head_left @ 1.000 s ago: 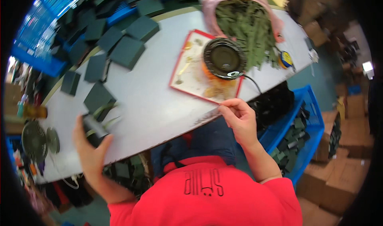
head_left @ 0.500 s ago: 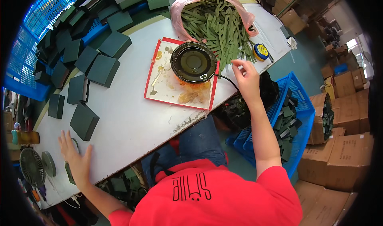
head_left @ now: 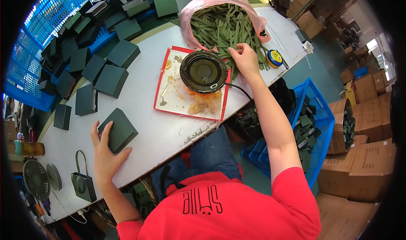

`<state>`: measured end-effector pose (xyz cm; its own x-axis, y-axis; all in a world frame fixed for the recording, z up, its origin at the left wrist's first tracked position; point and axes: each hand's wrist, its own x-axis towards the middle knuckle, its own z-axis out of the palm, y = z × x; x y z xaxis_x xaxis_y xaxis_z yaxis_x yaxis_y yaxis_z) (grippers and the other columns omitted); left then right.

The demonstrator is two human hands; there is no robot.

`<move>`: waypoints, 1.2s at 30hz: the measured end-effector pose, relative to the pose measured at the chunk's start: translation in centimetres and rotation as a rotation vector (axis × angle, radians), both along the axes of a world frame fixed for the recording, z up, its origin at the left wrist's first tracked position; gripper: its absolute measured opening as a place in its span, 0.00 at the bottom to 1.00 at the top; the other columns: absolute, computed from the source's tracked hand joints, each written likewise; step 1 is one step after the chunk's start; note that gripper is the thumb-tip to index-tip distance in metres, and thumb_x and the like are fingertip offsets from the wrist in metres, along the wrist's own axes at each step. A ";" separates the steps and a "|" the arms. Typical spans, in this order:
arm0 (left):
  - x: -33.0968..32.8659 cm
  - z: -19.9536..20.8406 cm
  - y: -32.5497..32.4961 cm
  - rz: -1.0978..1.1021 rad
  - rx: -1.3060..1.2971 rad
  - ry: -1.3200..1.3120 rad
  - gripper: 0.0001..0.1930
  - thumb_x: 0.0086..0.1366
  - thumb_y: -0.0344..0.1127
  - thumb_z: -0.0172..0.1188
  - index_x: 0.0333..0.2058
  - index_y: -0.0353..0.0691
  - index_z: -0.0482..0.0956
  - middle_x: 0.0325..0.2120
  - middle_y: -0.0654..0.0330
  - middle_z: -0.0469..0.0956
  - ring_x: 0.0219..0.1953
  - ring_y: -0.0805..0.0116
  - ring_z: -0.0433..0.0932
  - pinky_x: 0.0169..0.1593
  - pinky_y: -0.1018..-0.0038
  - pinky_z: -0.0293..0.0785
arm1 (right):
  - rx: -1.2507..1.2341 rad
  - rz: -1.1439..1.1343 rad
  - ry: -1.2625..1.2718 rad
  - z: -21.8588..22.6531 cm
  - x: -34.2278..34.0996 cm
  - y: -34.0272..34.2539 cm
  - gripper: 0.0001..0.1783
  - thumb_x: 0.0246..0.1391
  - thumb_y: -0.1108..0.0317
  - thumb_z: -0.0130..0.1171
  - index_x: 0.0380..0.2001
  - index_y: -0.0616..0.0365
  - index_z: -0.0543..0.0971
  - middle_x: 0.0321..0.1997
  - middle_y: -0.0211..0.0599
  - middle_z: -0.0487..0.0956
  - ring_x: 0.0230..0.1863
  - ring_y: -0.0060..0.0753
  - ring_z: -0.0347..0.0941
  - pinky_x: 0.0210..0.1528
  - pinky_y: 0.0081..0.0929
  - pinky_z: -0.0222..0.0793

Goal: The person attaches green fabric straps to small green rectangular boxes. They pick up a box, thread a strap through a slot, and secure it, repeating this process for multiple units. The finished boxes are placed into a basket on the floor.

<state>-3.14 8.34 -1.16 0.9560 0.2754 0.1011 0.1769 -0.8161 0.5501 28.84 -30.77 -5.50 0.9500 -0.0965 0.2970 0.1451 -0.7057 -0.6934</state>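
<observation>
My left hand (head_left: pixel 106 154) has its fingers and thumb around the near left edges of a dark green box (head_left: pixel 119 131), which lies on the white table. Left of that hand stands a dark green box with a looped strap handle (head_left: pixel 86 187). My right hand (head_left: pixel 246 61) reaches into the heap of flat green strips (head_left: pixel 222 26), spilling from a pink plastic bag (head_left: pixel 198 5). Its fingers are pinched on a strip at the near side of the heap. Close by sits a round black pot of dark liquid (head_left: pixel 204 72) on a stained, red-edged board (head_left: pixel 167 98).
More dark green boxes (head_left: pixel 112 80) spread over the table's left and into a blue crate (head_left: pixel 25 81). A small fan (head_left: pixel 36 179) stands at far left. A cable (head_left: pixel 240 89) runs from the pot. Right are a yellow-blue tin (head_left: pixel 275 58), another blue crate (head_left: pixel 323 113) and cartons (head_left: pixel 368 164).
My left hand has moved right, bringing the green box with it and uncovering the handled box. My right hand has moved up and left onto the strips.
</observation>
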 end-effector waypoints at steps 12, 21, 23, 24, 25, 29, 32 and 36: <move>-0.6 -0.8 0.7 0.024 -0.193 -0.527 0.53 0.41 0.30 0.77 0.68 0.42 0.58 0.67 0.52 0.59 0.68 0.54 0.60 0.69 0.57 0.58 | 0.489 0.114 0.269 -0.9 1.0 -3.4 0.21 0.62 0.63 0.61 0.54 0.63 0.79 0.34 0.26 0.81 0.31 0.15 0.71 0.33 0.17 0.66; -0.5 4.7 -2.0 -0.476 0.477 -0.120 0.27 0.47 0.23 0.64 0.50 0.46 0.81 0.63 0.64 0.70 0.70 0.48 0.58 0.72 0.45 0.51 | 0.979 0.131 0.059 3.6 -6.0 -6.7 0.19 0.65 0.68 0.59 0.57 0.64 0.73 0.45 0.31 0.79 0.43 0.20 0.74 0.49 0.25 0.71; -0.1 4.1 -3.6 -0.611 0.405 -0.080 0.23 0.49 0.23 0.63 0.46 0.48 0.83 0.62 0.68 0.72 0.70 0.49 0.58 0.72 0.42 0.48 | 0.998 0.063 -0.049 5.7 -9.2 -6.9 0.18 0.65 0.69 0.59 0.55 0.64 0.74 0.46 0.34 0.79 0.46 0.22 0.75 0.53 0.27 0.69; 0.1 3.2 -4.0 -0.703 0.345 -0.037 0.25 0.49 0.28 0.66 0.49 0.50 0.82 0.64 0.70 0.70 0.70 0.48 0.59 0.73 0.42 0.46 | 1.060 0.193 -0.070 5.8 -10.1 -7.9 0.14 0.65 0.69 0.58 0.51 0.64 0.75 0.47 0.37 0.80 0.50 0.26 0.76 0.57 0.32 0.68; 0.2 2.8 -4.4 -0.719 0.282 -0.001 0.26 0.50 0.30 0.67 0.51 0.51 0.81 0.64 0.69 0.70 0.70 0.48 0.58 0.73 0.42 0.45 | 1.074 0.204 -0.085 6.0 -11.2 -8.4 0.13 0.65 0.70 0.57 0.50 0.64 0.75 0.47 0.37 0.80 0.50 0.27 0.76 0.57 0.32 0.67; 0.4 1.3 -5.6 -0.449 0.272 -0.015 0.42 0.49 0.41 0.74 0.64 0.50 0.68 0.68 0.54 0.62 0.71 0.44 0.55 0.72 0.44 0.47 | 1.064 0.197 -0.122 7.5 -16.2 -6.9 0.09 0.65 0.72 0.52 0.46 0.63 0.76 0.43 0.40 0.78 0.41 0.30 0.74 0.54 0.34 0.67; -0.3 0.9 -6.8 -0.012 0.269 0.067 0.52 0.45 0.43 0.76 0.69 0.44 0.59 0.69 0.39 0.54 0.69 0.40 0.56 0.68 0.48 0.54 | 1.095 0.293 0.051 7.4 -20.0 -5.6 0.08 0.65 0.74 0.51 0.46 0.61 0.74 0.39 0.39 0.77 0.29 0.22 0.67 0.38 0.26 0.68; -0.4 1.4 -6.6 -0.133 0.135 0.177 0.49 0.44 0.36 0.73 0.67 0.41 0.62 0.65 0.42 0.61 0.66 0.42 0.61 0.68 0.55 0.58 | 1.173 0.317 0.407 5.7 -24.6 -1.2 0.08 0.66 0.74 0.51 0.47 0.59 0.73 0.36 0.37 0.77 0.22 0.15 0.59 0.24 0.17 0.57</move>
<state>-3.53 1.73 0.19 0.9889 0.1416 -0.0441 0.1473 -0.9027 0.4043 4.22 -31.97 0.23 0.9813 0.1444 -0.1275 -0.1742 0.3822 -0.9075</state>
